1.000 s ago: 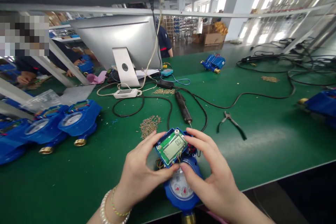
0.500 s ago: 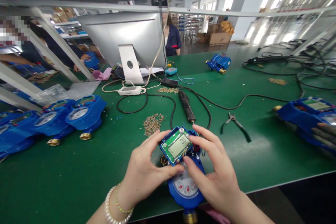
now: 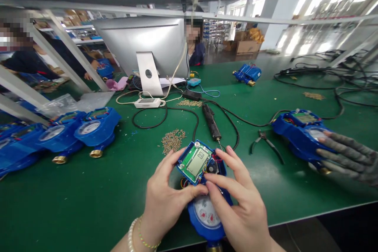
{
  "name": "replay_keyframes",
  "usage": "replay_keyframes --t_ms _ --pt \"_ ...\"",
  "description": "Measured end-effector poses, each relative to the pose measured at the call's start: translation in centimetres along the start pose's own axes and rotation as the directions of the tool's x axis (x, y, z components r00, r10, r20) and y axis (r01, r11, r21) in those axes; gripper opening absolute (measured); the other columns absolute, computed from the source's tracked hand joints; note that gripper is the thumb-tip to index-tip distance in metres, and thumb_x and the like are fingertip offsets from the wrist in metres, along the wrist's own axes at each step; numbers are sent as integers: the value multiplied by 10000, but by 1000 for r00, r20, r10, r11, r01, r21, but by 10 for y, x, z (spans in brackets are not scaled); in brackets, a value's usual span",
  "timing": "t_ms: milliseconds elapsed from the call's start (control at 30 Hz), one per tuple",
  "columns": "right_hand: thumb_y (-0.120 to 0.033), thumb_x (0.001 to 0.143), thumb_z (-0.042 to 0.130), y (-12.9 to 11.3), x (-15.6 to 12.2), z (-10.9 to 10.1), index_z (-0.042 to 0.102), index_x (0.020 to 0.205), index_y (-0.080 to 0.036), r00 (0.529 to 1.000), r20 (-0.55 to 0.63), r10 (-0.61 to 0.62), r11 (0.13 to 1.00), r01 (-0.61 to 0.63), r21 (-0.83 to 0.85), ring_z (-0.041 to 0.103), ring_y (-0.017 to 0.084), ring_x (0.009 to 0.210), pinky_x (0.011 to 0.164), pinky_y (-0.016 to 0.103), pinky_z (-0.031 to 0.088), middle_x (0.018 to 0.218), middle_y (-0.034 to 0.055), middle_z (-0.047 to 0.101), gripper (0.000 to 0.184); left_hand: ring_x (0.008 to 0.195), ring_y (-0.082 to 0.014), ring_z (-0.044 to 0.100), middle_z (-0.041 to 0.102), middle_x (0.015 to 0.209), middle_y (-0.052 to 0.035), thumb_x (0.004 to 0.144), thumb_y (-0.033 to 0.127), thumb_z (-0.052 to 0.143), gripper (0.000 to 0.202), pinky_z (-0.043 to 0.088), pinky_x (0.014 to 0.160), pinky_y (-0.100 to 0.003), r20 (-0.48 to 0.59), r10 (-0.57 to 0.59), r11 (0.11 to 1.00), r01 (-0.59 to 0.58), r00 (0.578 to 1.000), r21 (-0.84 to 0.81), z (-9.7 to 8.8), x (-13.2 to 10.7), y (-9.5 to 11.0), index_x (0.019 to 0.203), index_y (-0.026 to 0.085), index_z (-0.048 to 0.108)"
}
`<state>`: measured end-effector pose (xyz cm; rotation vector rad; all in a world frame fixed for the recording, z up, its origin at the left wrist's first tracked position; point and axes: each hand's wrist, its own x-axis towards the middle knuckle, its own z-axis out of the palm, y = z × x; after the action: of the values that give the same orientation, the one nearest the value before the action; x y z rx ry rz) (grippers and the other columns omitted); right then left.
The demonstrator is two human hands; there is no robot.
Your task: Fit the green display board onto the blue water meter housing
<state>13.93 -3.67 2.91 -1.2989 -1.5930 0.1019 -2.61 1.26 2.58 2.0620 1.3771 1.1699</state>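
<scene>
A water meter (image 3: pixel 203 228) with a blue body, a round dial and a brass fitting lies at the table's front edge. Above its dial is a tilted display module (image 3: pixel 193 163), a green circuit board with a lit LCD in a blue frame. My left hand (image 3: pixel 169 193) is closed on this module, thumb below and fingers at its upper left edge. My right hand (image 3: pixel 242 193) is closed about the meter's right side. Its index fingertip touches the opened housing; its other finger and thumb are beside the coloured wires and a round black part (image 3: pixel 211 166).
A power screwdriver (image 3: pixel 211 122), a screw pile (image 3: pixel 173 141) and pliers (image 3: pixel 265 145) lie beyond. At right, a co-worker's gloved hand (image 3: pixel 348 155) touches another water meter (image 3: pixel 298 134). More meters (image 3: pixel 96 126) stand left; a monitor (image 3: pixel 144 47) and cables stand behind.
The co-worker's gloved hand has brought the right-hand meter leftward, close to the pliers. My right fingers have shifted off the display module's right corner, uncovering the round black part.
</scene>
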Motion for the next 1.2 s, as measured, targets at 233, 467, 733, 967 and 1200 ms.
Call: replay_keyframes --t_ms 233,467,733,967,1200 --pt "-132 849 593 1 -10 3 673 1043 -283 996 15 93 994 -93 51 309 334 1385 1038 673 342 1459 46 412 259 1169 -324 563 618 1244 -78 666 541 779 764 453 1027 -515 -24 61 996 -59 998 70 -1 -3 -2 1309 264 473" --pt "-140 848 594 3 -9 2 667 1053 -284 995 26 98 993 -100 60 291 345 1391 1013 685 365 1476 43 387 261 1179 -314 555 598 1271 -83 691 538 763 763 437 1042 -514 -20 81 993 -79 996 88 0 -3 -2 1326 259 445" --pt "-160 850 573 2 -6 4 673 911 -246 992 45 119 989 -122 82 222 363 1413 984 728 343 1491 49 361 145 1237 -307 513 583 1300 -90 718 535 741 722 470 1015 -505 30 87 991 -90 996 104 -3 0 1 1316 256 448" --pt "-125 814 618 5 -1 -4 647 953 -239 1000 10 7 1000 -8 19 251 351 1399 1056 666 284 1450 57 408 182 1228 -298 522 573 1300 -52 749 394 738 636 439 1042 -528 152 -38 999 43 988 -30 -8 5 7 1302 306 438" --pt "-111 792 642 5 6 -7 632 926 -211 996 -22 -84 996 83 -35 284 344 1382 1071 584 306 1425 78 424 168 1255 -305 492 565 1302 -56 740 305 731 626 403 1069 -543 186 -72 989 95 980 -117 -7 5 11 1295 296 443"
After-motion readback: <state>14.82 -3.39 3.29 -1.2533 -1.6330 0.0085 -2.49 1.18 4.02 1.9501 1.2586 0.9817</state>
